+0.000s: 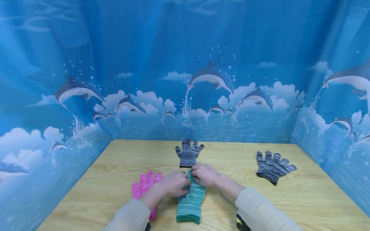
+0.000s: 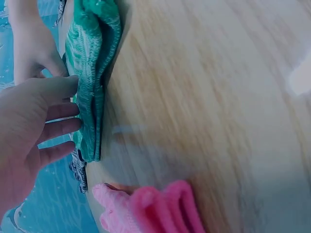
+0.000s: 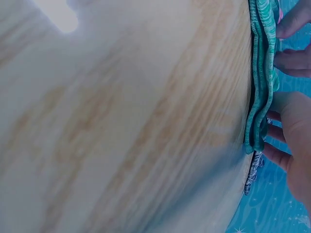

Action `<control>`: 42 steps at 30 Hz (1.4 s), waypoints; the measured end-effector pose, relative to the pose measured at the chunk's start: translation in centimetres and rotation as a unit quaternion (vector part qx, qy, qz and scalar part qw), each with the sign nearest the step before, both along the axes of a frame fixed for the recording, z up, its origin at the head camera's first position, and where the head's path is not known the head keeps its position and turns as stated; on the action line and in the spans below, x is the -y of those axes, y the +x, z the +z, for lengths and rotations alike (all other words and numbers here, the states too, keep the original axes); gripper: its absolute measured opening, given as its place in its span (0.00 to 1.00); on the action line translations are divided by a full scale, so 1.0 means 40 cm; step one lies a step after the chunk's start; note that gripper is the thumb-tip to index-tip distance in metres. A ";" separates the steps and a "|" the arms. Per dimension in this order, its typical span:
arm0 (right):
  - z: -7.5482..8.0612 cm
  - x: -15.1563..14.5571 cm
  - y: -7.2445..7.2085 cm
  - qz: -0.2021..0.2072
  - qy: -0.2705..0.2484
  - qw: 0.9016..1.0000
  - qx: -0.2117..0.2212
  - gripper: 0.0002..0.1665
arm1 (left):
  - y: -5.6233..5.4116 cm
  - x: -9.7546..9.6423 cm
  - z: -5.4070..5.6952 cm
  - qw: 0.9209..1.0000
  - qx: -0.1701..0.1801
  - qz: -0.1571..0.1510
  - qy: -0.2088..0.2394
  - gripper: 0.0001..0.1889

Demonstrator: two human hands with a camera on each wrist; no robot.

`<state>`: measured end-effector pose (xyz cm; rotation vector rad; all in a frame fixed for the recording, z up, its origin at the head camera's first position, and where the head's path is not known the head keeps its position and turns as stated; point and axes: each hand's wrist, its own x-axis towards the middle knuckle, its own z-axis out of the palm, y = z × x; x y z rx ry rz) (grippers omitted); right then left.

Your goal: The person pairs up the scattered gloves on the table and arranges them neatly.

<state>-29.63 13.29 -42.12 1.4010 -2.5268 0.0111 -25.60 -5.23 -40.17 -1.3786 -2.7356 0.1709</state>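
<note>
Green knit gloves (image 1: 190, 205) lie stacked at the front middle of the table, cuffs toward me. In both wrist views their edge shows as several layers. My left hand (image 1: 176, 184) bends over their left side, its thumb and fingertips gripping the knit near the finger end. At the top right, my right hand (image 1: 206, 175) pinches the finger end; its fingers (image 3: 277, 154) meet the edge of the fabric. Part of the gloves' finger end is hidden under my hands. Left of them lies a pink glove (image 1: 143, 187), partly covered by my left forearm.
A grey-and-black knit glove (image 1: 188, 155) lies just beyond my hands, fingers pointing away. Another grey-and-black glove (image 1: 273, 166) is at the right. The wooden table (image 1: 303, 199) meets a blue dolphin-print curtain (image 1: 162, 64) at the back and both sides.
</note>
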 end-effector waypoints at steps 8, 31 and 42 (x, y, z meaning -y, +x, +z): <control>-0.002 -0.001 -0.002 0.003 -0.003 1.000 0.005 0.11 | 0.005 -0.006 -0.001 1.000 0.013 0.004 -0.007 0.10; 0.017 -0.015 0.001 -0.015 -0.003 0.996 0.083 0.15 | 0.010 -0.017 0.002 0.999 0.040 0.033 -0.002 0.09; 0.014 -0.040 -0.003 -0.033 -0.030 0.994 0.095 0.13 | 0.012 -0.015 -0.008 0.998 0.045 0.046 0.006 0.09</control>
